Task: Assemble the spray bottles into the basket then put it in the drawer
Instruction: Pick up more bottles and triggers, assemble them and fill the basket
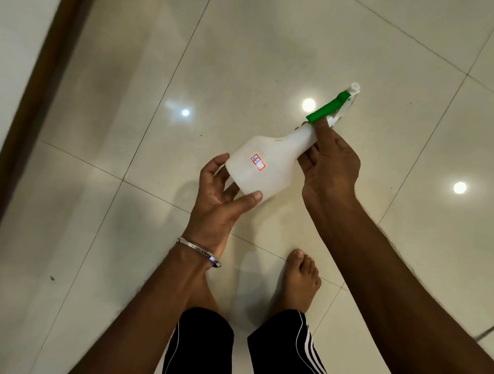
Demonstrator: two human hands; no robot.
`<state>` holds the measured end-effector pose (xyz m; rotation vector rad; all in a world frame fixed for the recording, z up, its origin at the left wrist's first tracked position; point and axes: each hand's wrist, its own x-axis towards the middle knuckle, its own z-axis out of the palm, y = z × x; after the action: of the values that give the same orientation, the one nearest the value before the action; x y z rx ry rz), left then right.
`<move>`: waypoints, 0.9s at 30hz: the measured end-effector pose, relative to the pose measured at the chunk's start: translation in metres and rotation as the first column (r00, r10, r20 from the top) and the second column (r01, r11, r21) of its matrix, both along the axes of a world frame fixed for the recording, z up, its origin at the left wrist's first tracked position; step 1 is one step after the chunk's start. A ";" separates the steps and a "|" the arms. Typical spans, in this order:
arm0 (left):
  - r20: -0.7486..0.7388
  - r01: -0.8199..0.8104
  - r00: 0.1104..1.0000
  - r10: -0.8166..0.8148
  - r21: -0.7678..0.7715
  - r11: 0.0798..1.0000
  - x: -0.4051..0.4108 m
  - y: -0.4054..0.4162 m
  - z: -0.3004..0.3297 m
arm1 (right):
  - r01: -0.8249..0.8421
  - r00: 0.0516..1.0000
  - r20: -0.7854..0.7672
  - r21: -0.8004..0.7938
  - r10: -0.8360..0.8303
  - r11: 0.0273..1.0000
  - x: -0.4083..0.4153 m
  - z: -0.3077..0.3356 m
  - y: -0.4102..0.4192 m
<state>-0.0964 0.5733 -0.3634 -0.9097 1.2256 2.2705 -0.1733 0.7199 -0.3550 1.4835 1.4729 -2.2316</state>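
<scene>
A white translucent spray bottle (267, 161) with a small red-edged label hangs tilted in the air above the floor, its base toward me. A green and white trigger head (335, 106) sits on its neck, pointing up and to the right. My left hand (223, 196) cups the bottle's base, thumb and fingers around it. My right hand (331, 164) is closed around the neck just below the trigger head. No basket or drawer is in view.
Glossy cream floor tiles (284, 39) reflect ceiling lights. A brown wooden strip (34, 100) runs along the left beside a pale wall. My bare feet (300, 279) and black striped trousers show at the bottom.
</scene>
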 end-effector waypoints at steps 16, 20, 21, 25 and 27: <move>0.250 -0.029 0.968 0.000 0.111 0.993 -0.044 -0.018 0.007 | -0.060 0.994 -0.093 -0.006 0.060 0.998 -0.035 0.012 -0.023; 0.234 0.011 0.971 -0.053 0.178 0.984 -0.042 -0.022 0.013 | -0.062 0.994 -0.088 0.005 0.063 0.998 -0.037 0.015 -0.025; 0.134 0.018 0.990 -0.040 0.160 0.987 -0.040 -0.023 0.014 | -0.048 0.995 -0.087 0.005 0.048 0.999 -0.039 0.017 -0.024; -0.082 0.006 0.997 0.006 0.144 0.990 -0.036 -0.028 0.020 | -0.036 0.995 -0.089 0.005 0.036 0.999 -0.042 0.025 -0.023; 0.062 -0.077 0.996 0.065 0.222 0.972 -0.038 -0.031 0.025 | -0.059 0.993 -0.106 0.002 0.059 0.998 -0.041 0.030 -0.028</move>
<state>-0.1344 0.5423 -0.3389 -0.9355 0.9044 2.3645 -0.2145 0.6921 -0.3250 1.3217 1.5235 -2.3083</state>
